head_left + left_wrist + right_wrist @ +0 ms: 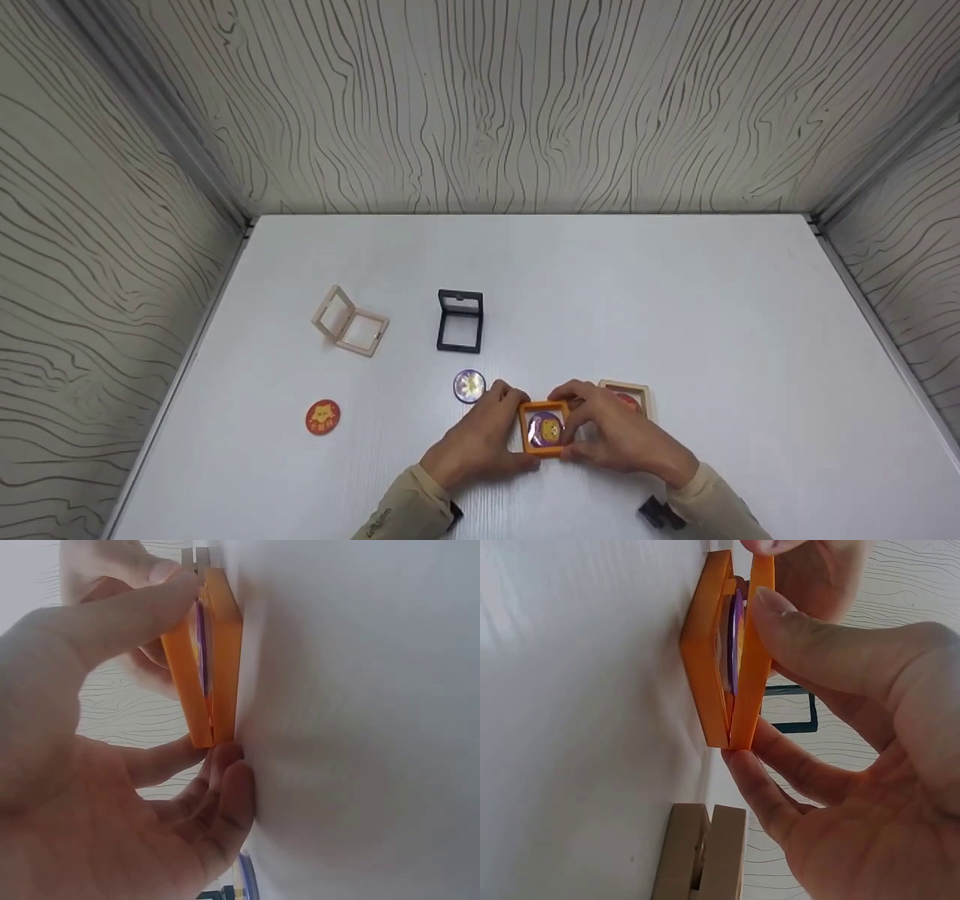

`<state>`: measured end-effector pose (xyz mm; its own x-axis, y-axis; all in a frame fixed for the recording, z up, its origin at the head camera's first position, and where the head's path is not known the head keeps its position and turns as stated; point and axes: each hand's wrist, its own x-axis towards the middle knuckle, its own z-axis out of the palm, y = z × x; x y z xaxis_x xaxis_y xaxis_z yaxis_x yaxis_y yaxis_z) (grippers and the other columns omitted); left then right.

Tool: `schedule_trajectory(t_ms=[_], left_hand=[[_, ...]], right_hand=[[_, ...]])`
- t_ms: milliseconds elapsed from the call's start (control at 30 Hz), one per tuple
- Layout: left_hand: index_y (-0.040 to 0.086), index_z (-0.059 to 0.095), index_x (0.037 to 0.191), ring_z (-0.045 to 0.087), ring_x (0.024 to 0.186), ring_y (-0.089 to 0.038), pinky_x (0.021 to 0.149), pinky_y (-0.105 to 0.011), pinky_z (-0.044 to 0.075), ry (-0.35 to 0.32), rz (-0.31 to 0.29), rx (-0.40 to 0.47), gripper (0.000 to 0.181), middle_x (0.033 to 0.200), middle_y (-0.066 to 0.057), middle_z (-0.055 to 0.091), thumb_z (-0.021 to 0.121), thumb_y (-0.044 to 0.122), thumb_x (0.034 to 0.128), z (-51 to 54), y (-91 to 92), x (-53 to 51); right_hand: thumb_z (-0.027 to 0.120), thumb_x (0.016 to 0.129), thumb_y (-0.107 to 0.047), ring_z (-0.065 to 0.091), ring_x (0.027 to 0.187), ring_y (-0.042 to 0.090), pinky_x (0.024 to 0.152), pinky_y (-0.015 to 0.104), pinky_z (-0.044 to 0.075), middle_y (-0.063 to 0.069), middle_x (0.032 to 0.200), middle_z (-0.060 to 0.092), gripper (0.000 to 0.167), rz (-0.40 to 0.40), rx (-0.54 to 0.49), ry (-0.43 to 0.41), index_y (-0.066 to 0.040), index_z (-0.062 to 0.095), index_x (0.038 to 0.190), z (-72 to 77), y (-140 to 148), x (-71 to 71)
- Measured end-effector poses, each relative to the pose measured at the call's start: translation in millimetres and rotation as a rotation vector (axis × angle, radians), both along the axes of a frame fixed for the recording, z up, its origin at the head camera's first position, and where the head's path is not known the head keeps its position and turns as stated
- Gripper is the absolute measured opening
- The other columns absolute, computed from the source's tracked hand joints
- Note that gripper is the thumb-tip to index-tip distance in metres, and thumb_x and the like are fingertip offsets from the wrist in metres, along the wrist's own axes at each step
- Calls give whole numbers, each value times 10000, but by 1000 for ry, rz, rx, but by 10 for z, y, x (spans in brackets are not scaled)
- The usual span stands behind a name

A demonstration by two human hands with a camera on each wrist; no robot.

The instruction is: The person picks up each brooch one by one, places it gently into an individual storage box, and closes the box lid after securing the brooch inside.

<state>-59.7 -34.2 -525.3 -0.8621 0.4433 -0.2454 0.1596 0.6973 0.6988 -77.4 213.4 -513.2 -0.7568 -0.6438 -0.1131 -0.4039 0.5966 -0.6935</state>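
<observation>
Both hands grip a small orange display frame (545, 453) low on the white table. Inside it sits a round purple badge (544, 430) with a yellow cartoon figure. My left hand (480, 442) has its thumb at the near left corner and fingers at the far left corner. On the opposite side, my right hand (615, 435) pinches the frame's right edge between thumb and fingers. In the right wrist view, the frame's two halves (705, 652) are nearly together, with a narrow wedge-shaped gap showing the badge's edge (735, 645).
A beige frame (651, 405) with a red badge (628, 400) lies beside the right hand, partly hidden. Further back stand an unfolded black frame (459, 349) and an unfolded beige frame (358, 348). A blue-rimmed badge (469, 386) and a red star badge (322, 417) lie leftward.
</observation>
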Motion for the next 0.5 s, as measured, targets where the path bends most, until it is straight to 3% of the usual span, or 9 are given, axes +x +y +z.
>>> schedule_trajectory(t_ms=[367, 500], left_hand=[[182, 605, 1340, 561, 1158, -106, 1081, -373, 543, 20, 14, 9, 690, 1271, 56, 531, 973, 312, 772, -38, 12, -4], [159, 609, 1314, 577, 1159, -120, 1078, -348, 540, 63, -8, -4, 686, 1247, 38, 543, 980, 298, 754, -49, 12, -13]], right_hand=[[896, 872, -231, 575, 1344, 339, 1141, 633, 450, 11, 1413, 589, 127, 9, 5, 12, -291, 808, 803, -23, -19, 6], [912, 851, -223, 594, 1288, 304, 1116, 589, 480, 8, 1374, 616, 127, 21, -17, 59, -289, 816, 800, -54, -19, 7]])
